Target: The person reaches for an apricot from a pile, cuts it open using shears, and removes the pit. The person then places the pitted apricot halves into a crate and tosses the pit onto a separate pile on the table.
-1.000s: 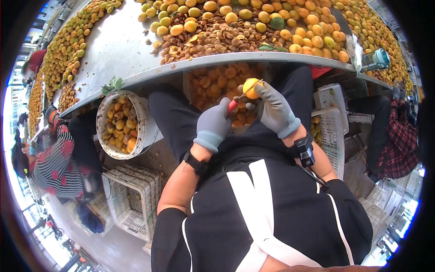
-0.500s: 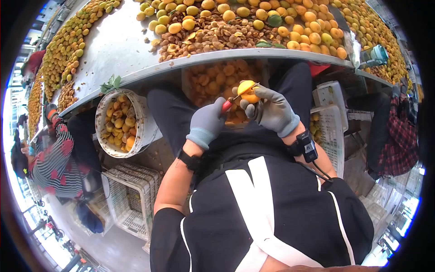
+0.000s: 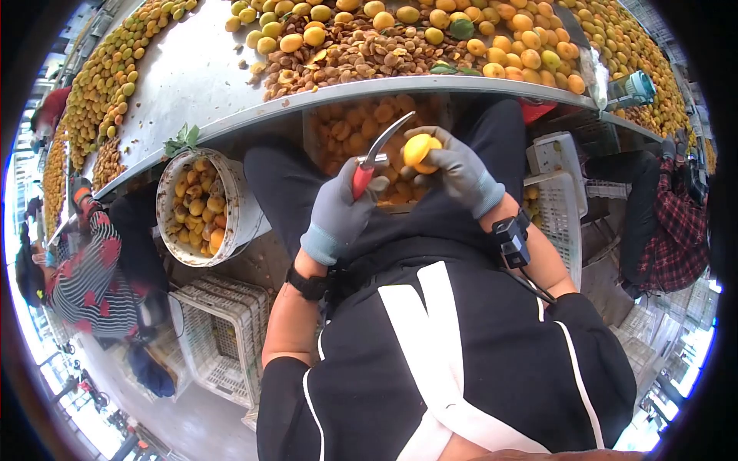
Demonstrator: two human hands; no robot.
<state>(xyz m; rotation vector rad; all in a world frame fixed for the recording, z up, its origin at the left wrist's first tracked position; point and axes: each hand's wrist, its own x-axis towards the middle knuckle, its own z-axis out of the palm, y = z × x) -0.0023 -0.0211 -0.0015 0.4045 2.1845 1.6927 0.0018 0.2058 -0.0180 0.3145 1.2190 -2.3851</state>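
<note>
My left hand (image 3: 340, 204), in a grey glove, is closed round the red handle of a curved knife (image 3: 382, 144), its blade pointing up and to the right. Gloved too, my right hand (image 3: 460, 170) grips a yellow-orange apricot (image 3: 420, 153) just right of the blade; knife and fruit are apart. Below both hands, between the knees, a crate of orange fruit (image 3: 350, 131) shows under the table edge. Brown pits (image 3: 369, 55) lie heaped on the table in front, beside whole apricots (image 3: 530, 59).
The metal table (image 3: 192, 69) spans the front. At left stand a white bucket (image 3: 256, 201) of fruit and a white plastic crate (image 3: 223, 307). Another crate (image 3: 561, 223) is at right, with a teal bottle (image 3: 632, 91) on the table. A person (image 3: 96, 284) sits left, another (image 3: 676, 230) right.
The knife has come away from the apricot and its blade now shows, turned upward. My left hand has moved slightly left and down; my right hand still holds the fruit.
</note>
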